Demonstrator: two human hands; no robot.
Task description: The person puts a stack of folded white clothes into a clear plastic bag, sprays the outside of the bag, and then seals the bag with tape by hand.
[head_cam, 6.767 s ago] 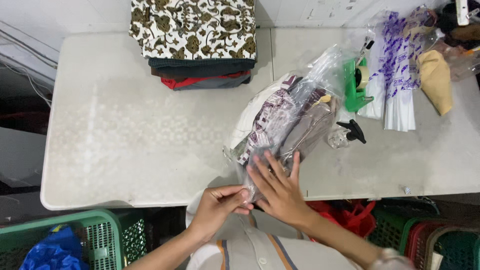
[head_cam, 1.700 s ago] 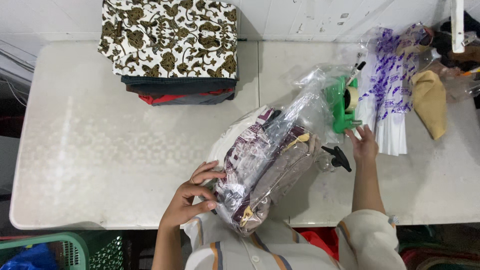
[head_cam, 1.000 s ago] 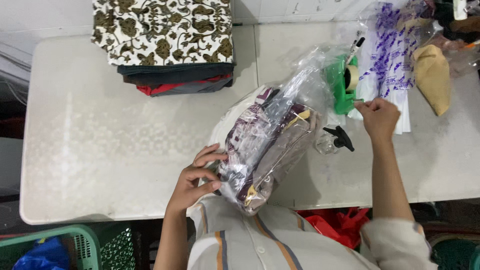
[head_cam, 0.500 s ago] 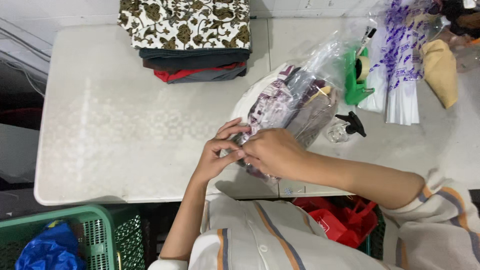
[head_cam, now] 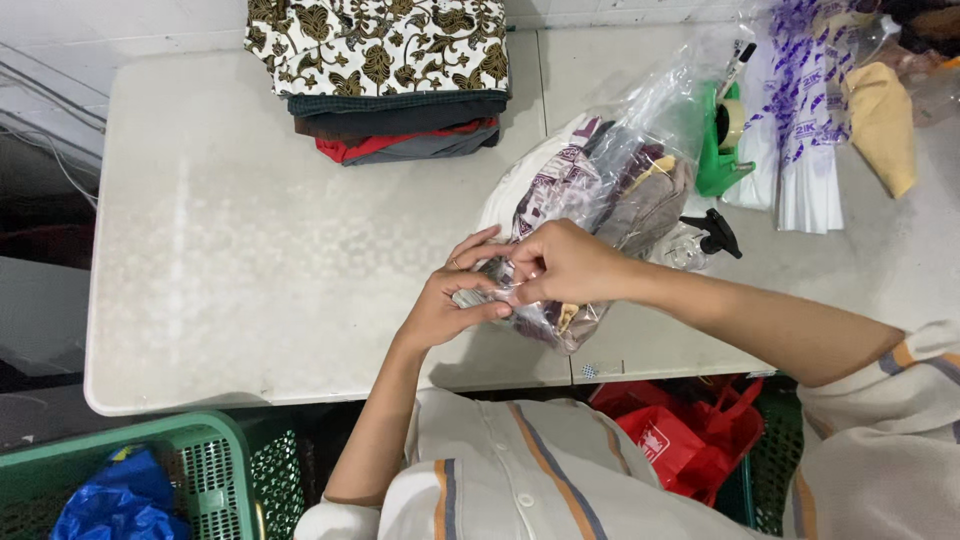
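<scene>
Near the table's (head_cam: 250,300) front edge, the clear bag of folded clothes (head_cam: 600,200) is pinched at its near end by the left hand (head_cam: 447,305) and right hand (head_cam: 570,262); the film is best kept taut and pressed flat.

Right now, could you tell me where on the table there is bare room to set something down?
The widest bare patch is the left part of the table, between its left edge, the stack of folded clothes and the left hand. The right side is crowded: the clear bag of clothes, green tape dispenser, spray bottle and plastic bags.
</scene>
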